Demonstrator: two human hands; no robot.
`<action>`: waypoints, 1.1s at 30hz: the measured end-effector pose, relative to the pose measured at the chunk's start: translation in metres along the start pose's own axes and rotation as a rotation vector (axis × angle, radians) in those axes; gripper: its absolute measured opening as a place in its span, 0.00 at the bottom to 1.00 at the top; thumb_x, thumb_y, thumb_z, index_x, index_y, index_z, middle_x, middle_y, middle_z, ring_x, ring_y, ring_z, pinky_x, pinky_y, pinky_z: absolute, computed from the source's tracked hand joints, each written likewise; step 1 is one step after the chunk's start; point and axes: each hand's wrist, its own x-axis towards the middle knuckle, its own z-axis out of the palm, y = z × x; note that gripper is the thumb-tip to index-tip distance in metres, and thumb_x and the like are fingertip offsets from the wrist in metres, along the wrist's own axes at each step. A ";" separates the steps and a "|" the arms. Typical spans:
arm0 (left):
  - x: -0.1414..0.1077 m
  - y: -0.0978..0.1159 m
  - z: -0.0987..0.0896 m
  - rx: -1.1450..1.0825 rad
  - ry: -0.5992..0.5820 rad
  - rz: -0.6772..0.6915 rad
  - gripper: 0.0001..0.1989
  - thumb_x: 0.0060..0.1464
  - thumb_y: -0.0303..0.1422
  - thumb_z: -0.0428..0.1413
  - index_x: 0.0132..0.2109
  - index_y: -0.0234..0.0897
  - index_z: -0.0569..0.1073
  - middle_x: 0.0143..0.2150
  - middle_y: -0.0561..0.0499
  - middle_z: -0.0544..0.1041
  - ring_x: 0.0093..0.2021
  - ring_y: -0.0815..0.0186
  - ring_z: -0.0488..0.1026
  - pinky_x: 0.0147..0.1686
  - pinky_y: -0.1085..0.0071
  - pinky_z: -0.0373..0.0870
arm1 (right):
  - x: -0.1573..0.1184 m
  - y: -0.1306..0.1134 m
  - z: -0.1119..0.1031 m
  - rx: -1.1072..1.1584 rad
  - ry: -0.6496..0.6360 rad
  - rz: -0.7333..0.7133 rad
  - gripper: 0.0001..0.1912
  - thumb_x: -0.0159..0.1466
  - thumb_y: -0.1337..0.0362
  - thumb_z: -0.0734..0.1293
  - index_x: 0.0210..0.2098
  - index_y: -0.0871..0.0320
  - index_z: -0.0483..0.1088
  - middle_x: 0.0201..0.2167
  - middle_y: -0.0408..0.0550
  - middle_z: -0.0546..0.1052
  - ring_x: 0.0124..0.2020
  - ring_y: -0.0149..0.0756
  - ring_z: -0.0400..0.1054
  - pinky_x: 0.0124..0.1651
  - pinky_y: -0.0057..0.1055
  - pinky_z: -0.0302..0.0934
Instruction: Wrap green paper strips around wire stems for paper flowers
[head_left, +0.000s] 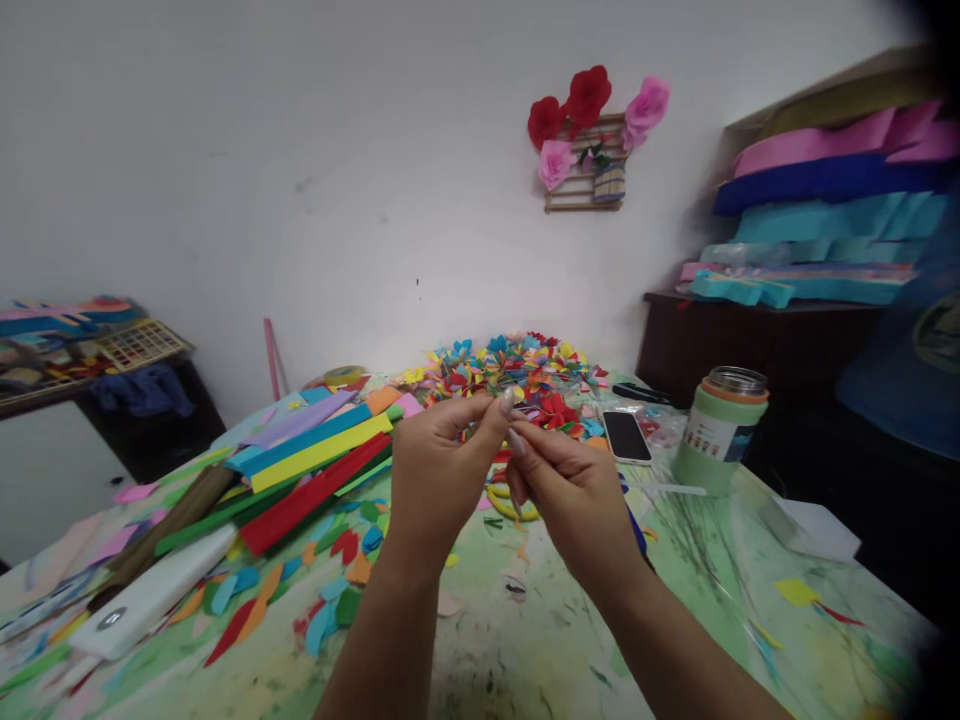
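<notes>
My left hand (442,470) and my right hand (577,490) meet over the table (495,660), in front of the pile of paper flowers (517,360). On each hand, the thumb and finger are pinched together at the tips. Something thin and tiny may be between them, but it is too small and blurry for me to tell. I think this is a fiddly bit of finger work, and the next move calls for a light, steady pinch. My arms come up from below and lean in, with my wrists apart and my fingertips close. Cut paper petals (345,546) lie on my left, and thin wire stems (694,540) lie on my right.
</notes>
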 end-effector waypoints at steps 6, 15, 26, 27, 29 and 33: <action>0.000 0.004 -0.010 -0.164 -0.066 -0.053 0.09 0.52 0.35 0.58 0.27 0.40 0.79 0.22 0.55 0.77 0.27 0.69 0.73 0.29 0.75 0.70 | 0.006 -0.005 -0.018 -0.141 -0.159 -0.044 0.14 0.63 0.55 0.64 0.36 0.57 0.77 0.26 0.46 0.76 0.28 0.31 0.67 0.35 0.30 0.63; -0.002 0.011 -0.016 -0.493 -0.654 -0.195 0.15 0.56 0.35 0.54 0.24 0.36 0.77 0.20 0.51 0.75 0.23 0.71 0.69 0.27 0.75 0.67 | 0.008 -0.020 -0.040 -0.009 -0.163 -0.173 0.10 0.62 0.56 0.66 0.40 0.48 0.77 0.38 0.46 0.78 0.43 0.35 0.70 0.47 0.34 0.65; -0.005 0.009 0.007 -0.305 -0.673 -0.198 0.12 0.54 0.38 0.56 0.33 0.34 0.79 0.30 0.50 0.79 0.32 0.67 0.73 0.33 0.72 0.68 | 0.013 -0.017 -0.047 0.053 0.011 -0.094 0.07 0.60 0.60 0.67 0.30 0.50 0.79 0.28 0.44 0.79 0.33 0.32 0.72 0.38 0.31 0.67; -0.006 0.010 0.007 -0.307 -0.679 -0.202 0.11 0.54 0.38 0.57 0.35 0.35 0.79 0.31 0.50 0.79 0.33 0.66 0.73 0.34 0.72 0.69 | 0.014 -0.017 -0.046 0.072 0.015 -0.065 0.08 0.59 0.59 0.68 0.29 0.51 0.79 0.28 0.44 0.79 0.32 0.32 0.72 0.37 0.31 0.67; -0.007 0.011 0.006 -0.286 -0.656 -0.185 0.11 0.53 0.38 0.58 0.38 0.35 0.78 0.36 0.49 0.79 0.37 0.65 0.74 0.36 0.70 0.70 | 0.014 -0.017 -0.046 0.104 0.041 -0.035 0.09 0.59 0.56 0.68 0.29 0.52 0.79 0.28 0.44 0.79 0.31 0.32 0.72 0.37 0.31 0.67; -0.011 0.015 0.004 -0.128 -0.445 -0.061 0.15 0.50 0.38 0.61 0.44 0.38 0.75 0.46 0.48 0.75 0.47 0.64 0.71 0.47 0.68 0.67 | 0.014 -0.015 -0.048 0.149 0.123 -0.069 0.08 0.59 0.57 0.69 0.28 0.52 0.78 0.31 0.44 0.79 0.37 0.33 0.72 0.47 0.34 0.63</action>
